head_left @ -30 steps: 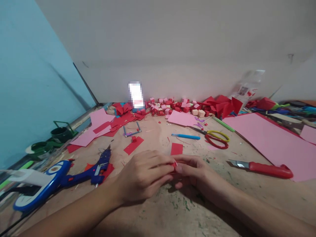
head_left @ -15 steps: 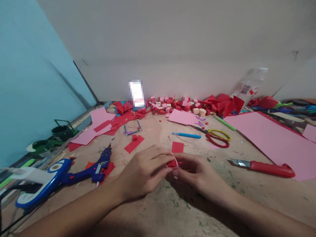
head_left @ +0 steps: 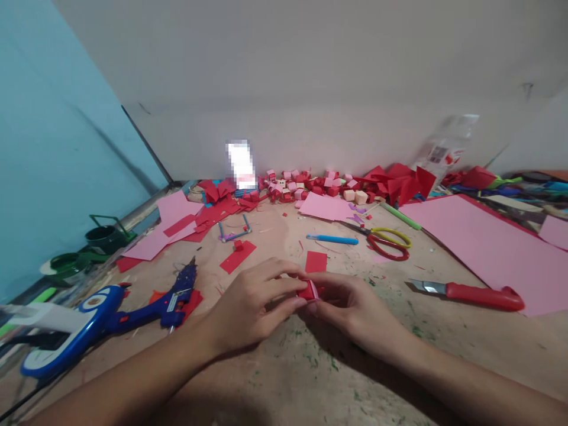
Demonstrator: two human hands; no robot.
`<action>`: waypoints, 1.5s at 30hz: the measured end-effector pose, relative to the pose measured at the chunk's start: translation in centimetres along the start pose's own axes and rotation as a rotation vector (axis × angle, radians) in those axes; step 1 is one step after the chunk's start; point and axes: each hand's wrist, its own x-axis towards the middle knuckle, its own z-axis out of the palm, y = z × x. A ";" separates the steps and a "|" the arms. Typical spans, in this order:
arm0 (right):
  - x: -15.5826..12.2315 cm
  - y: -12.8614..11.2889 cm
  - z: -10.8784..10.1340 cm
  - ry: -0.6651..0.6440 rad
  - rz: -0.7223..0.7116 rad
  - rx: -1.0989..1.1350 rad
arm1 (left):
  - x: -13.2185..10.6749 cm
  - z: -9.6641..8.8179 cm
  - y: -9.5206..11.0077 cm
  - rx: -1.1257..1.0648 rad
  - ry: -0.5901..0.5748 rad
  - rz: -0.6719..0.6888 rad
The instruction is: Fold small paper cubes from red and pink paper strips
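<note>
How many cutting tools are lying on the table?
2. The scissors lie beyond the right hand, beside the large pink sheet; the red-handled knife lies right of that hand. Others may be hidden under the paper scraps.

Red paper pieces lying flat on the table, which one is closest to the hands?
The small red rectangle just beyond the right hand; the longer red piece lies farther left, toward the glue gun.

It was a craft workspace (a cluttered one): the scuffed desk (head_left: 310, 378) carried a glue gun (head_left: 173, 299) near the left hand (head_left: 248, 310), scissors (head_left: 388, 242) and a cutter knife (head_left: 470, 291) past the right hand (head_left: 355, 307), and paper cubes (head_left: 310, 186) heaped beyond both.
</note>
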 end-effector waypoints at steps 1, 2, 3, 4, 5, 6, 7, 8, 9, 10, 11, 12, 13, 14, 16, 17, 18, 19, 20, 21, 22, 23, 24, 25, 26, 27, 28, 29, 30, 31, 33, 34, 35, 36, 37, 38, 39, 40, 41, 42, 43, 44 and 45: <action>0.0 0.0 0.1 0.003 0.001 0.009 | 0.0 0.0 0.0 0.003 0.004 -0.002; 0.0 0.0 0.1 0.009 0.001 0.023 | 0.0 0.0 0.0 0.011 0.011 -0.005; -0.1 0.0 0.2 0.010 0.002 0.034 | 0.0 0.0 0.0 0.021 0.018 -0.006; -0.1 0.0 0.3 0.008 0.005 0.039 | 0.0 -0.1 0.0 0.031 0.022 -0.007; -0.1 0.0 0.3 0.004 0.008 0.041 | 0.0 -0.1 0.0 0.041 0.021 -0.007; -0.1 0.1 0.3 -0.004 0.013 0.040 | 0.1 -0.1 0.0 0.051 0.018 -0.005; -0.1 0.1 0.3 -0.012 0.017 0.030 | 0.1 -0.1 0.0 0.060 0.014 -0.001; -0.1 0.2 0.3 -0.017 0.015 0.015 | 0.2 -0.2 0.1 0.066 0.009 0.003; -0.1 0.2 0.2 -0.016 0.012 0.000 | 0.2 -0.2 0.1 0.072 0.006 0.009; -0.1 0.3 0.2 -0.011 0.008 -0.013 | 0.3 -0.2 0.1 0.078 0.005 0.015; -0.1 0.3 0.1 -0.005 0.006 -0.026 | 0.3 -0.2 0.2 0.086 0.005 0.020; 0.0 0.3 0.1 0.001 0.005 -0.035 | 0.3 -0.2 0.2 0.094 0.004 0.025; 0.0 0.4 0.1 0.006 0.005 -0.040 | 0.3 -0.2 0.2 0.105 0.003 0.026; 0.0 0.4 0.1 0.007 0.008 -0.040 | 0.2 -0.2 0.3 0.115 0.001 0.026; -0.1 0.3 0.1 0.000 0.013 -0.041 | 0.2 -0.2 0.3 0.128 -0.001 0.024; -0.1 0.3 0.1 -0.003 0.015 -0.041 | 0.2 -0.2 0.3 0.131 0.002 0.026; -0.1 0.2 0.1 -0.003 0.015 -0.044 | 0.2 -0.2 0.3 0.131 0.008 0.028; -0.1 0.2 0.1 -0.006 0.015 -0.049 | 0.2 -0.2 0.3 0.129 0.012 0.034; -0.1 0.2 0.1 -0.008 0.014 -0.055 | 0.2 -0.2 0.3 0.126 0.015 0.040; -0.1 0.2 0.0 -0.008 0.010 -0.065 | 0.2 -0.2 0.3 0.124 0.013 0.044; -0.1 0.2 0.0 -0.006 0.005 -0.076 | 0.2 -0.2 0.3 0.123 0.008 0.047; -0.1 0.2 0.0 -0.002 -0.002 -0.087 | 0.2 -0.2 0.3 0.124 0.002 0.047; -0.1 0.2 -0.1 0.001 -0.004 -0.098 | 0.2 -0.2 0.3 0.125 -0.006 0.044; -0.1 0.2 -0.1 0.006 -0.003 -0.106 | 0.2 -0.2 0.3 0.126 -0.014 0.037; -0.1 0.2 0.0 0.011 0.001 -0.108 | 0.2 -0.2 0.3 0.127 -0.019 0.027; -0.1 0.2 0.0 0.013 0.006 -0.102 | 0.2 -0.2 0.3 0.124 -0.022 0.016; -0.2 0.2 0.1 0.012 0.010 -0.090 | 0.1 -0.2 0.3 0.119 -0.024 0.003; -0.2 0.1 0.1 0.008 0.011 -0.076 | 0.1 -0.2 0.3 0.113 -0.024 -0.009; -0.3 0.1 0.2 0.004 0.007 -0.068 | 0.1 -0.2 0.3 0.106 -0.024 -0.016; -0.3 0.1 0.2 0.000 0.001 -0.066 | 0.1 -0.3 0.2 0.100 -0.026 -0.020; -0.3 0.1 0.3 -0.001 -0.003 -0.075 | 0.0 -0.3 0.1 0.104 -0.040 -0.019; -0.3 0.1 0.3 0.009 -0.005 -0.082 | 0.0 -0.3 0.0 0.114 -0.051 -0.015; -0.3 0.2 0.3 0.021 -0.007 -0.088 | 0.0 -0.3 0.0 0.126 -0.060 -0.011; -0.2 0.2 0.2 0.033 -0.008 -0.093 | 0.0 -0.3 0.0 0.137 -0.067 -0.008; -0.2 0.3 0.2 0.042 -0.009 -0.099 | 0.0 -0.3 0.0 0.147 -0.068 -0.005; -0.2 0.3 0.2 0.047 -0.010 -0.106 | -0.1 -0.2 0.0 0.151 -0.062 -0.001; -0.2 0.3 0.2 0.047 -0.011 -0.112 | 0.0 -0.2 0.0 0.150 -0.054 0.001; -0.2 0.3 0.2 0.043 -0.010 -0.113 | 0.0 -0.2 0.1 0.145 -0.043 0.000; -0.2 0.3 0.2 0.035 -0.006 -0.110 | 0.0 -0.2 0.1 0.138 -0.037 -0.003; -0.2 0.3 0.2 0.030 -0.003 -0.100 | 0.0 -0.2 0.2 0.129 -0.036 -0.008; -0.2 0.3 0.2 0.026 -0.001 -0.090 | 0.1 -0.2 0.2 0.119 -0.039 -0.013; -0.2 0.3 0.2 0.024 0.001 -0.084 | 0.1 -0.3 0.3 0.109 -0.039 -0.018; -0.2 0.3 0.2 0.025 0.001 -0.080 | 0.1 -0.4 0.3 0.101 -0.037 -0.021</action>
